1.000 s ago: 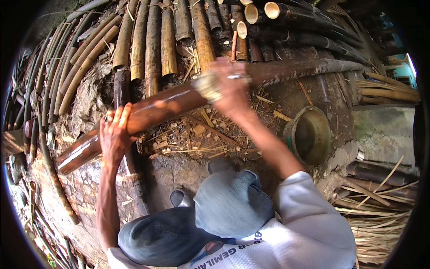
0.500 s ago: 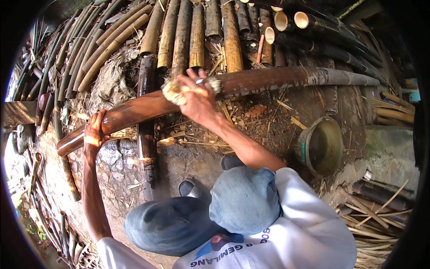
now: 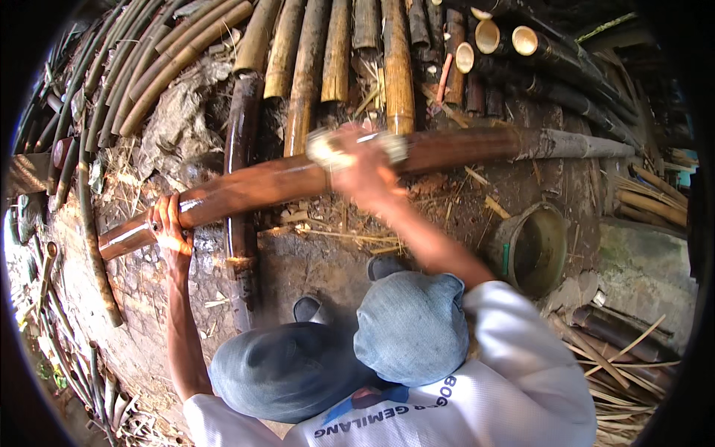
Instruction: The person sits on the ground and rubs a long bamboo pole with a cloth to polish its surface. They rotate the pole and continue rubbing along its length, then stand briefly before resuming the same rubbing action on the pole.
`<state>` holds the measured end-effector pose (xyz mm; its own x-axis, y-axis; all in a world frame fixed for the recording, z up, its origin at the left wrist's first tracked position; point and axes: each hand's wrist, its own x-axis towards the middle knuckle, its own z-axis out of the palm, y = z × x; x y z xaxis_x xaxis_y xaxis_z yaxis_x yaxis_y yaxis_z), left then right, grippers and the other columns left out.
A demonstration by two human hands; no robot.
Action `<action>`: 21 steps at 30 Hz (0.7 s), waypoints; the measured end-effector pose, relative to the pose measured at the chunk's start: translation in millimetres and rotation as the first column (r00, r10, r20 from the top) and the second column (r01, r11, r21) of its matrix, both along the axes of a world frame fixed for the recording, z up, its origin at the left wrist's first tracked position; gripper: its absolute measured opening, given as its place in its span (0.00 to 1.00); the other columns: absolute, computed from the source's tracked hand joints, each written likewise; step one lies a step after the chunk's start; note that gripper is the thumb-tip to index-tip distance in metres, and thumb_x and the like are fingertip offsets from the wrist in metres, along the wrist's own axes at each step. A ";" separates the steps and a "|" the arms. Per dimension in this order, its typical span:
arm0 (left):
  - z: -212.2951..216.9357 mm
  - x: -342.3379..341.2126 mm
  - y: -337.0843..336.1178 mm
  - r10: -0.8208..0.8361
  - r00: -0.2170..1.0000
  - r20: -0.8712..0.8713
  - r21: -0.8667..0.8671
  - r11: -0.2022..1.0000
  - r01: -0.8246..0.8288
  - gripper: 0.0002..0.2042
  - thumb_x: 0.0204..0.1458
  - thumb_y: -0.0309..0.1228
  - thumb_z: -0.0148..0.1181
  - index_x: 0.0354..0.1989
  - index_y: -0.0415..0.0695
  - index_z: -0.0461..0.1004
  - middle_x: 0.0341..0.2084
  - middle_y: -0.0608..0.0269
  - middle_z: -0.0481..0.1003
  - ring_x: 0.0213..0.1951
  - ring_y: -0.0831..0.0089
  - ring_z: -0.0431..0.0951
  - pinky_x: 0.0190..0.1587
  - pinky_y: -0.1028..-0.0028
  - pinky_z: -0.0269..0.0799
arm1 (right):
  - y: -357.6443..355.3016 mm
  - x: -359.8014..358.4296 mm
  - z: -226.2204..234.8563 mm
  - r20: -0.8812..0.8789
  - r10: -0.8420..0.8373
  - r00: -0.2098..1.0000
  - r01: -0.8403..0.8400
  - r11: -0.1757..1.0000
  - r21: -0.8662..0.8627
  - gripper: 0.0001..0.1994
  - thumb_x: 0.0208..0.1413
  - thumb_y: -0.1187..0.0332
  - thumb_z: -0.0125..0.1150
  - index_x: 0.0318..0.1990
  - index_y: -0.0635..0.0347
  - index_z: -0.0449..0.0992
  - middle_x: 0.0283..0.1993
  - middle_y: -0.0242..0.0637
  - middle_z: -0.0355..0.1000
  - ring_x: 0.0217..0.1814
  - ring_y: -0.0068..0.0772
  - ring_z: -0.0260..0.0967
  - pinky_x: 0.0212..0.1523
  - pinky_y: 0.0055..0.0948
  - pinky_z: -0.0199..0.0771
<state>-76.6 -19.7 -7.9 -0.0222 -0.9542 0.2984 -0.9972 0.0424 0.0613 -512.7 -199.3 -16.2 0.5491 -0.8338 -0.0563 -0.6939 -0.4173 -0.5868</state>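
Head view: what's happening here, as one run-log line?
left hand: holds long brown bamboo pole | right hand: blurred, holds pale fibrous pad against pole | round greyish bucket: right of right forearm

I make this out to be a rough bamboo workshop with a dirt floor (image 3: 290, 261). Bamboo poles (image 3: 337, 56) line the top of the frame, sawn ends (image 3: 525, 41) face me at upper right, split strips (image 3: 614, 413) pile up lower right, and shavings (image 3: 372, 239) litter the ground below the long brown pole (image 3: 261, 185) at centre.
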 end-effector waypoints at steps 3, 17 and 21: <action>0.2 0.8 7.4 0.001 0.995 0.099 -0.013 1.000 0.000 0.42 0.37 0.25 0.65 0.69 0.44 0.63 0.64 0.49 0.67 0.67 0.51 0.63 0.72 0.49 0.50 | 33.9 72.6 -18.6 0.143 0.214 0.966 -0.153 0.924 -0.352 0.26 0.56 0.68 0.54 0.64 0.61 0.70 0.71 0.44 0.66 0.80 0.40 0.50 0.81 0.51 0.32; -28.3 -19.0 23.9 0.174 0.981 0.091 -0.233 0.961 -0.149 0.37 0.42 0.24 0.60 0.68 0.45 0.64 0.63 0.52 0.68 0.67 0.53 0.63 0.73 0.46 0.45 | 19.8 16.8 22.6 0.208 0.093 0.974 -0.062 0.986 -0.154 0.16 0.61 0.60 0.61 0.49 0.62 0.79 0.46 0.49 0.78 0.44 0.42 0.79 0.47 0.50 0.80; -3.0 0.5 6.3 0.047 0.996 0.074 -0.083 0.996 -0.041 0.33 0.41 0.22 0.57 0.63 0.42 0.69 0.58 0.50 0.73 0.62 0.52 0.70 0.69 0.48 0.56 | 50.6 72.3 -21.7 0.093 0.325 0.941 -0.243 0.842 -0.483 0.28 0.52 0.65 0.60 0.62 0.60 0.73 0.72 0.45 0.64 0.78 0.40 0.55 0.80 0.52 0.42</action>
